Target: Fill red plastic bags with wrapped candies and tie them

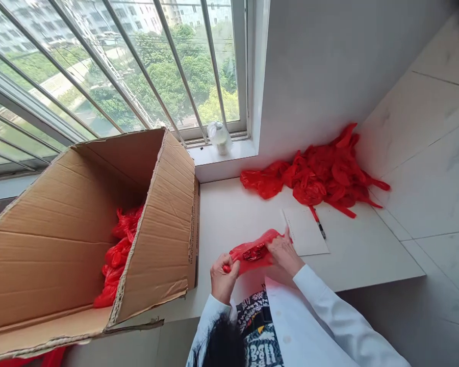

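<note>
**Both hands on one red bag at the counter's edge**

A small red plastic bag (252,252) is stretched between the person's two hands, low over the white counter (367,255) and close to the body. Something darker and patterned shows through the thin plastic — what it is I cannot tell. The left hand (224,278) is clenched around one bunched end of the bag, knuckles up. The right hand (285,252) pinches the other end, fingers curled over the plastic, its white sleeve (329,311) trailing back toward the body.

Just beyond the right hand lies a white sheet of paper (305,232), and a pen (318,223) rests along the sheet's far edge. Farther out in the same direction, against the wall, sits a loose heap of red bags (321,176).

To the outer side of the left hand stands a big open cardboard box (80,229) — more red bags (118,255) are piled inside it. Up on the window sill, past the box's flap, sits a small clear-wrapped bundle (219,136).
</note>
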`<state>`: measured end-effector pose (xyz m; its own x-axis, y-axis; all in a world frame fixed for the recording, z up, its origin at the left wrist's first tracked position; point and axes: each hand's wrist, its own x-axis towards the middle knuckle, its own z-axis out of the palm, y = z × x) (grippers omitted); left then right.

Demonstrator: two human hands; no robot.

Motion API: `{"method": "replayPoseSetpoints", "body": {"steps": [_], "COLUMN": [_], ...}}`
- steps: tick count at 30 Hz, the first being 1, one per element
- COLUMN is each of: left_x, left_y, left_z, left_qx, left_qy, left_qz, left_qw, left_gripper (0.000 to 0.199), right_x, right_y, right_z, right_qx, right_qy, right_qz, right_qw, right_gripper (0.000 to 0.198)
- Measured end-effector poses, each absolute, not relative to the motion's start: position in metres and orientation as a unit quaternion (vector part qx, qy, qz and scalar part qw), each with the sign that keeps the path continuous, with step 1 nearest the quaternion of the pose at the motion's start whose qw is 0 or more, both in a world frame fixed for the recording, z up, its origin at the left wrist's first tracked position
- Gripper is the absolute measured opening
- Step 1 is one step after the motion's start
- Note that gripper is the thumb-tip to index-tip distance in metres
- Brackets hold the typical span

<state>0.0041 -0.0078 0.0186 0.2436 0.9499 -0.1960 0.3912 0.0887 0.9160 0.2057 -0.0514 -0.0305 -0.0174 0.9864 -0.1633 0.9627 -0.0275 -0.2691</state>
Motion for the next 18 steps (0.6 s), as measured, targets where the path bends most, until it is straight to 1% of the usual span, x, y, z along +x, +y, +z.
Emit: {"method": "replayPoseSetpoints", "body": {"steps": [3,5,7,11,12,14,15,16,18], "left_x": [0.003,0.002,0.003,0.002,0.002,0.003,0.005,0.007,0.011], "left_y": [-0.01,-0.009,-0.005,0.004,0.005,0.005,0.004,0.002,-0.002], "left_z": [0.013,0.015,0.019,0.028,0.029,0.03,0.031,0.031,0.032], "left_qx": [0.552,0.532,0.494,0.465,0.477,0.502,0.51,0.515,0.518], "left_qy": [0.539,0.521,0.499,0.456,0.445,0.422,0.413,0.407,0.401], "left_qz": [0.27,0.267,0.284,0.308,0.297,0.26,0.242,0.228,0.21], "left_qw": [0.576,0.611,0.653,0.693,0.698,0.709,0.714,0.719,0.726], "left_gripper": [0.04,0.04,0.041,0.036,0.032,0.026,0.025,0.025,0.025], "right_x": [0.225,0.233,0.237,0.238,0.237,0.234,0.231,0.226,0.215], "right_y": [-0.065,-0.07,-0.071,-0.071,-0.072,-0.075,-0.078,-0.079,-0.079], "right_z": [-0.033,-0.032,-0.031,-0.025,-0.021,-0.009,-0.002,0.005,0.017], "right_qx": [-0.705,-0.702,-0.702,-0.717,-0.722,-0.731,-0.733,-0.732,-0.719], "right_qy": [-0.693,-0.696,-0.697,-0.681,-0.676,-0.672,-0.674,-0.679,-0.692], "right_qz": [0.147,0.148,0.147,0.146,0.14,0.107,0.083,0.063,0.055], "right_qw": [0.029,0.024,0.011,-0.024,-0.035,-0.044,-0.036,-0.019,0.035], "right_gripper": [0.063,0.075,0.078,0.078,0.073,0.05,0.037,0.029,0.025]}}
